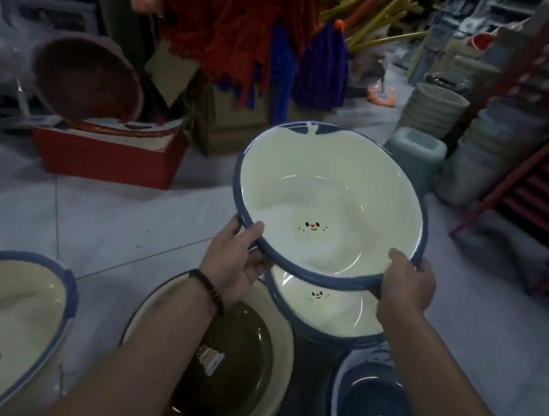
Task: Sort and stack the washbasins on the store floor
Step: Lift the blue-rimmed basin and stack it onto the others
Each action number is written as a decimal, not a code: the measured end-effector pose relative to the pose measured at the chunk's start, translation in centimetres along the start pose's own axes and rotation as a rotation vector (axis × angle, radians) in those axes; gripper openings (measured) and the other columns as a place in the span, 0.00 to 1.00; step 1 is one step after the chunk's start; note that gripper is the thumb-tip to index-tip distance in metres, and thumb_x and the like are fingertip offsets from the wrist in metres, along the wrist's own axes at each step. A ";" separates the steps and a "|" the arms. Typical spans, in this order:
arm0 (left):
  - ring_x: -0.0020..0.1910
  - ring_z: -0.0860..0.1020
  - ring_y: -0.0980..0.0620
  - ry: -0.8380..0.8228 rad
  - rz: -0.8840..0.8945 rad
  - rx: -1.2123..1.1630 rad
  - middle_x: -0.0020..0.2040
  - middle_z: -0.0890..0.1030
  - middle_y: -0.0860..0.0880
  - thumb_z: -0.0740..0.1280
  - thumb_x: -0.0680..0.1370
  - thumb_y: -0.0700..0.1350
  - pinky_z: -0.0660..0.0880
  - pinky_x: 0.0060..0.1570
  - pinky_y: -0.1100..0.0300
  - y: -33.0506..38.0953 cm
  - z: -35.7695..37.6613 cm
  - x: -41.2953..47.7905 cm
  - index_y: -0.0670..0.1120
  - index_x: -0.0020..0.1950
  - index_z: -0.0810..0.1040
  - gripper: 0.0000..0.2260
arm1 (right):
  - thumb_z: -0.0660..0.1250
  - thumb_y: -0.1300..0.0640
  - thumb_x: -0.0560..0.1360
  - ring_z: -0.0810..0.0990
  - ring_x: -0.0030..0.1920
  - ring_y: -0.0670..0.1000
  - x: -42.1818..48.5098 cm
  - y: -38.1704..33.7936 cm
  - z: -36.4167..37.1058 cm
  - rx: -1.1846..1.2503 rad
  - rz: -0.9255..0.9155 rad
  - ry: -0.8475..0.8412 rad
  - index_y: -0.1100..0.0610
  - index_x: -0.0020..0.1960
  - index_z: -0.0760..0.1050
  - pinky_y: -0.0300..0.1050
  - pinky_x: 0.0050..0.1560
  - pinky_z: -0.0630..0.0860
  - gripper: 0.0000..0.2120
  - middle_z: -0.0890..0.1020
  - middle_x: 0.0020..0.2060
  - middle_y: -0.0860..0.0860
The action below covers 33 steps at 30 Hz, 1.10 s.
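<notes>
While both hands held it off the floor, the cream washbasin (pixel 331 193) with the blue rim sat tilted in the head view. Its open mouth was turned up and back toward the person, its far rim raised above the near rim. It was round, so no long axis could be told; the blue tab on its rim pointed away from the person, and the small printed face in its bottom stood upright to the camera.

The left hand (pixel 233 264) gripped the near-left rim, thumb hooked inside and fingers curled beneath. The right hand (pixel 407 285) gripped the near-right rim in the same way, thumb on top. A dark bracelet (pixel 208 290) circled the left wrist.

Directly under the hands, between the two forearms, a second face basin (pixel 323 311) of the same kind lay mouth up, partly covered by the held one. Below the left forearm sat a brown basin (pixel 236 367) with a label inside, and below the right forearm a dark blue basin (pixel 372 399). Well to the left of the left arm stood a large cream tub (pixel 8 317) with a blue rim. Beyond the left hand, across the tiled floor (pixel 115 227), a red basin (pixel 85 78) leaned over a red crate (pixel 111 160).
</notes>
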<state>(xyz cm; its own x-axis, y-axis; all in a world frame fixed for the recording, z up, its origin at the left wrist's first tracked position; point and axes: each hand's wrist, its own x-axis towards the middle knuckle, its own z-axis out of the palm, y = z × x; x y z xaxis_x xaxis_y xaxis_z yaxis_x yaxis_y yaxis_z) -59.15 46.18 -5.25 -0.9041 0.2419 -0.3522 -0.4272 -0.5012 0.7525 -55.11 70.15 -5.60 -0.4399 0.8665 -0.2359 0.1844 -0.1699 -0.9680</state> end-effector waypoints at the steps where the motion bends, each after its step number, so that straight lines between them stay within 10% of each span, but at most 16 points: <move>1: 0.59 0.84 0.43 -0.009 -0.020 0.031 0.61 0.84 0.45 0.64 0.85 0.42 0.82 0.59 0.43 -0.8 0.3 0.2 0.52 0.67 0.78 0.12 | 0.71 0.52 0.78 0.82 0.49 0.52 1.1 0.5 -1.2 -0.009 0.002 0.016 0.50 0.66 0.80 0.52 0.48 0.84 0.16 0.82 0.52 0.48; 7: 0.33 0.84 0.56 -0.036 -0.152 0.196 0.47 0.84 0.48 0.64 0.85 0.41 0.84 0.48 0.52 -6.8 1.7 1.6 0.49 0.67 0.77 0.12 | 0.72 0.54 0.77 0.84 0.47 0.53 5.9 5.7 -6.4 -0.160 0.048 0.070 0.50 0.53 0.82 0.60 0.57 0.85 0.05 0.83 0.44 0.45; 12: 0.55 0.85 0.44 0.154 -0.100 0.355 0.57 0.83 0.42 0.71 0.81 0.42 0.85 0.52 0.46 -10.5 1.7 3.6 0.53 0.56 0.80 0.07 | 0.71 0.50 0.77 0.85 0.48 0.57 8.0 8.8 -7.5 -0.194 0.033 0.040 0.51 0.47 0.81 0.64 0.56 0.85 0.05 0.85 0.44 0.49; 19: 0.56 0.82 0.42 0.284 -0.176 0.638 0.57 0.81 0.43 0.73 0.78 0.44 0.83 0.55 0.43 -14.3 1.2 6.6 0.47 0.59 0.77 0.11 | 0.71 0.62 0.81 0.82 0.58 0.59 9.3 10.3 -6.9 -0.198 0.080 -0.017 0.59 0.78 0.71 0.52 0.62 0.80 0.26 0.81 0.63 0.58; 23: 0.62 0.79 0.40 0.323 -0.172 0.906 0.65 0.78 0.44 0.72 0.79 0.47 0.81 0.60 0.44 -15.5 0.6 7.1 0.45 0.72 0.72 0.23 | 0.69 0.67 0.78 0.76 0.48 0.57 9.5 11.5 -7.3 -0.377 0.067 -0.022 0.64 0.71 0.76 0.51 0.54 0.78 0.21 0.75 0.45 0.53; 33: 0.67 0.77 0.38 0.373 -0.124 1.235 0.72 0.73 0.40 0.67 0.83 0.49 0.79 0.61 0.46 -17.1 0.5 7.5 0.45 0.81 0.61 0.29 | 0.72 0.64 0.75 0.81 0.49 0.58 9.6 13.9 -7.2 -0.624 -0.054 -0.072 0.59 0.57 0.79 0.50 0.53 0.80 0.11 0.83 0.49 0.54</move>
<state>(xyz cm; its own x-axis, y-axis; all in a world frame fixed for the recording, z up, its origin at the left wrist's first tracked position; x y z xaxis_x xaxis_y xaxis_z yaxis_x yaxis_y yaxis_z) -58.57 56.97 -20.51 -0.8914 -0.1140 -0.4387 -0.4009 0.6500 0.6456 -50.43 79.46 -20.71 -0.5172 0.8285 -0.2147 0.6286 0.1975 -0.7522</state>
